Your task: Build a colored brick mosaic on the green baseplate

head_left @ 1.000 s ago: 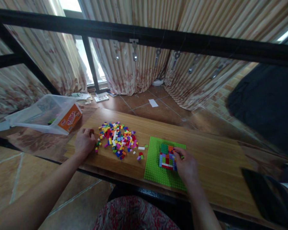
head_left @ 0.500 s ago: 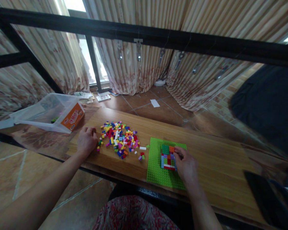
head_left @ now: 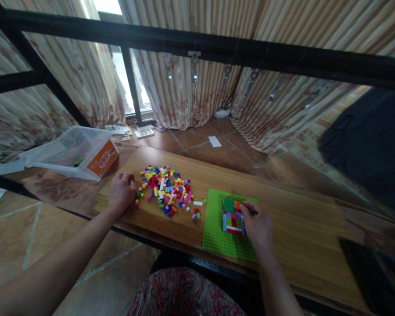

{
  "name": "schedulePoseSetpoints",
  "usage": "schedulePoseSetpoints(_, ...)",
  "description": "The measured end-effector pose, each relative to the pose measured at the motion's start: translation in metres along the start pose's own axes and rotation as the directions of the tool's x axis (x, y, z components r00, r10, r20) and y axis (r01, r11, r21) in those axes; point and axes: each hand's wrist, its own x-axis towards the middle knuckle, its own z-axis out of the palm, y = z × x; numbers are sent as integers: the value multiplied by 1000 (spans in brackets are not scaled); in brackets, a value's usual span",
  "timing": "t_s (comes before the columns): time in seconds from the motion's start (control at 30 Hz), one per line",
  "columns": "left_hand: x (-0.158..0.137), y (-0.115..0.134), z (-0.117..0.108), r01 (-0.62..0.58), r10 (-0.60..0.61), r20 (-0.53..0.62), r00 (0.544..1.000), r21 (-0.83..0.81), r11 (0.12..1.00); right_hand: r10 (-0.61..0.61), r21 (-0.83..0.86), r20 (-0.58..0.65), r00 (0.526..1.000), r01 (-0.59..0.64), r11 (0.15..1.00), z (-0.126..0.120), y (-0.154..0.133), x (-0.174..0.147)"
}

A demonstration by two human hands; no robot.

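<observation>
View alone shifted — left hand [head_left: 122, 193] curled, right hand [head_left: 260, 224] narrowed at brick build [head_left: 233, 217], its long axis forward — what's held, unclear.

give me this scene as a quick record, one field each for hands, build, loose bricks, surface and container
left hand: curled beside the loose bricks; contents hidden
right hand: fingertips at the build's right side; grip unclear
build: multicoloured, on a green baseplate, dark green piece at its far left corner
loose bricks: mixed colours, heaped left of the baseplate
surface: wooden tabletop
container: clear plastic bin, orange label, something green inside
</observation>
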Motion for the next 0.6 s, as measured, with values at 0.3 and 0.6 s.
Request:
schedulePoseSetpoints(0.3, 0, 0, 1, 6, -7, 8, 1000, 21, 1000, 72, 80, 65, 995, -77, 994, 0, 3, 5)
schedulePoseSetpoints(0.6, -1, 0, 0, 0, 0, 12, 1000, 6, 1000, 145, 210, 90, 985, -161, 964, -10, 9, 10)
